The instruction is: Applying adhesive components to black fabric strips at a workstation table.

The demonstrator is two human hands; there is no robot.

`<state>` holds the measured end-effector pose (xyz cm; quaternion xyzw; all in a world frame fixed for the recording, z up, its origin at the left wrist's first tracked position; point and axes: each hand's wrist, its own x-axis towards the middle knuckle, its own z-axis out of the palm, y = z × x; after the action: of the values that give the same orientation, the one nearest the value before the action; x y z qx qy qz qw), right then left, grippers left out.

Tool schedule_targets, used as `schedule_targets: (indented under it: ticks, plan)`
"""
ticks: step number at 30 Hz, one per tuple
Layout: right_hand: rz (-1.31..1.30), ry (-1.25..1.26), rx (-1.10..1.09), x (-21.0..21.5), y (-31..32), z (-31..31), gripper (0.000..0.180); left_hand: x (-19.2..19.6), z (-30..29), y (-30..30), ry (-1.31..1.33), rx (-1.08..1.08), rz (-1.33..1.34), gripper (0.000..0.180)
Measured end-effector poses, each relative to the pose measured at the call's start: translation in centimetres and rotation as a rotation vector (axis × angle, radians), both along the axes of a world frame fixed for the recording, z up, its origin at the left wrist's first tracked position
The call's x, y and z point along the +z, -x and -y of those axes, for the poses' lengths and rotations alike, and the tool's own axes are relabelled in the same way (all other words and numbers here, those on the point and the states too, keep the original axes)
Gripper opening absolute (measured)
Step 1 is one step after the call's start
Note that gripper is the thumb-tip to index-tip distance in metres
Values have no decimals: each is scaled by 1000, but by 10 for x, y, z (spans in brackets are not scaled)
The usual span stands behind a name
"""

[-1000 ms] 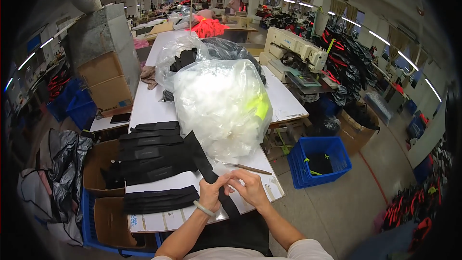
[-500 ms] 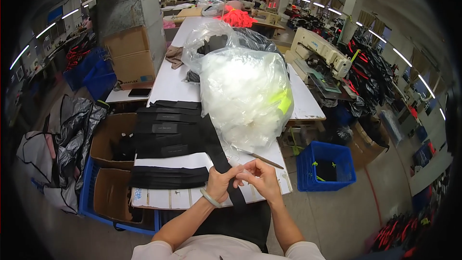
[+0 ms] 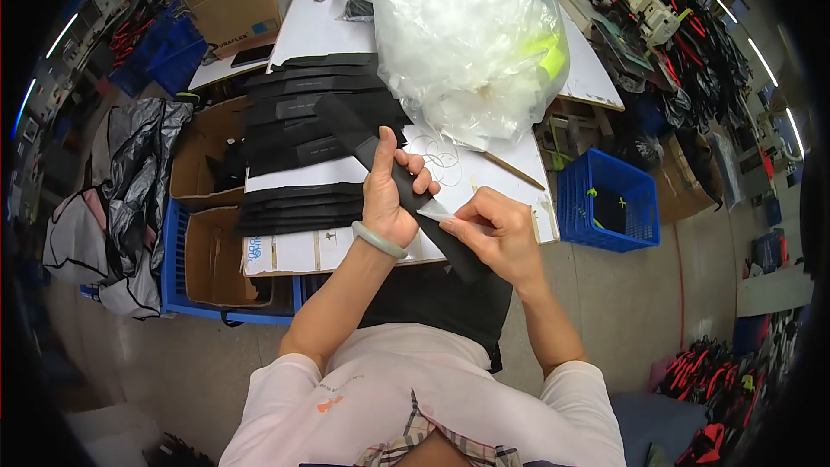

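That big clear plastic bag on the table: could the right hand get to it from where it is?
Probably yes. The plastic bag sits just beyond the right hand, with bare table between. But that hand is pinching a small piece against the black strap, so it would need to let go first.

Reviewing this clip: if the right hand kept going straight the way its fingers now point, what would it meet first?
The right hand points leftward across the body. Almost at once it would meet the black strap and the small pale tab it pinches there, then the left hand gripping that strap. Depth is unclear, but they look nearly touching.
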<state>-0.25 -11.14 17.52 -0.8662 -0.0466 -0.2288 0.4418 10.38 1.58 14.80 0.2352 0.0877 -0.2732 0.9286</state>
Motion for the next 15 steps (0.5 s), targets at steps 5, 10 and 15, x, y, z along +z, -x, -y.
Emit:
schedule_targets:
  ticks: [5, 10, 15]
  plan:
    - [108, 237, -132, -10, 4, -16, 22, 2, 0, 11, -64, 73, 102, 47]
    - [76, 241, -199, -10, 4, -24, 25, 6, 3, 20, -129, 95, 189, 47]
    - [-125, 174, -206, -7, 2, -20, 23, 4, 3, 18, -95, 121, 229, 49]
